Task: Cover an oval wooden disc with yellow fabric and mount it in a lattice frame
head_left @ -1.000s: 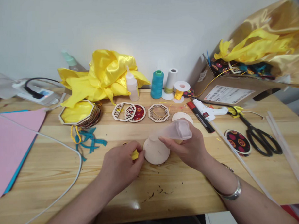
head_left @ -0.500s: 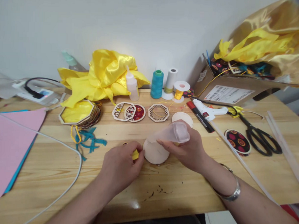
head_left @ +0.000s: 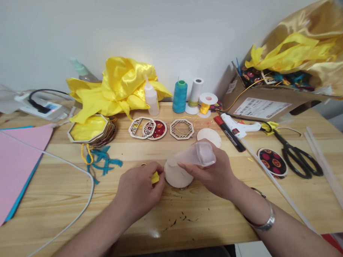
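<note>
My right hand (head_left: 215, 173) is closed round a translucent squeeze bottle (head_left: 197, 155), tilted with its base up to the right. The bottle's tip end lies over a pale round disc (head_left: 178, 176) on the table; the tip itself is hard to make out. My left hand (head_left: 143, 182) is closed, thumb and finger pinched at the disc's left edge. A bit of yellow cloth (head_left: 155, 177) shows between those fingers. Behind the bottle lies a second pale disc (head_left: 209, 136), beside an octagonal wooden frame (head_left: 182, 129).
Yellow satin (head_left: 125, 85), an upright squeeze bottle (head_left: 152, 99) and a teal thread spool (head_left: 180, 97) stand along the wall. On the right are a glue gun (head_left: 239, 126), a red marker (head_left: 229, 133), black scissors (head_left: 298, 155) and a cardboard box (head_left: 251, 92). A white cable (head_left: 92, 187) crosses the left.
My right hand and the tilted bottle have shifted slightly to the left over the disc. The left hand holds its place.
</note>
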A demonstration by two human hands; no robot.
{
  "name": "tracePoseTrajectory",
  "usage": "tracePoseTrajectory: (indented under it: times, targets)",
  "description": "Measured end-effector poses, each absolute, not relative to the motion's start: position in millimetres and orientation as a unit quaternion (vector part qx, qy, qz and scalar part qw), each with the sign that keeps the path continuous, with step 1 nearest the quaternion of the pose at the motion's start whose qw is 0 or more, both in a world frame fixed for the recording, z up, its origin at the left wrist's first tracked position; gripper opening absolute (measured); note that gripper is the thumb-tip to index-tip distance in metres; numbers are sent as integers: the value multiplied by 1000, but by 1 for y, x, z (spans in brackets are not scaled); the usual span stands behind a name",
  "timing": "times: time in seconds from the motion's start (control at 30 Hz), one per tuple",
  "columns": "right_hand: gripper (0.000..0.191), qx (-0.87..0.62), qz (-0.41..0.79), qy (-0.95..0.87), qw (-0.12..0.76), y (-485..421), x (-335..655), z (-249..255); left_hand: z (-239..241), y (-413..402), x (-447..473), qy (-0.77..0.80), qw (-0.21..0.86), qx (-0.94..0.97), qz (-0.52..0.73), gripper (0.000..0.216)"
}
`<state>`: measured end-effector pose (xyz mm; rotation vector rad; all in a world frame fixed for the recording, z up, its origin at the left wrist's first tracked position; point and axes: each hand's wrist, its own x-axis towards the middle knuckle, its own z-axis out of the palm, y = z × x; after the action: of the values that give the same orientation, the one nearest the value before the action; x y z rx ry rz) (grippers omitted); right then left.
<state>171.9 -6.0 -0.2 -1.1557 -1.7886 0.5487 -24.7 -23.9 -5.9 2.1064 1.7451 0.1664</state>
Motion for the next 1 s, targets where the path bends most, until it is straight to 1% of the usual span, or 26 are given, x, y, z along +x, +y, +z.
tracePoseTrajectory:
  times: [0.17, 0.43, 0.67, 0.83, 1.0]
  targets:
    - [24, -483, 219, -705, 471, -4, 173, -1, -4, -24, -24, 627, 198, 752, 49, 22]
    - [22, -442, 277, -742, 421, -10, 173, 3, -4, -23, -24, 624, 202, 752, 61, 21]
    - [23, -383, 366, -764, 369, -10, 179, 12, -3, -23, -25, 627, 211, 747, 66, 20]
    - [25, -365, 389, -764, 363, -10, 184, 14, -3, -23, -24, 630, 209, 745, 63, 20]
    - [24, -371, 376, -756, 385, -8, 188, 12, -3, -22, -24, 627, 208, 748, 64, 21]
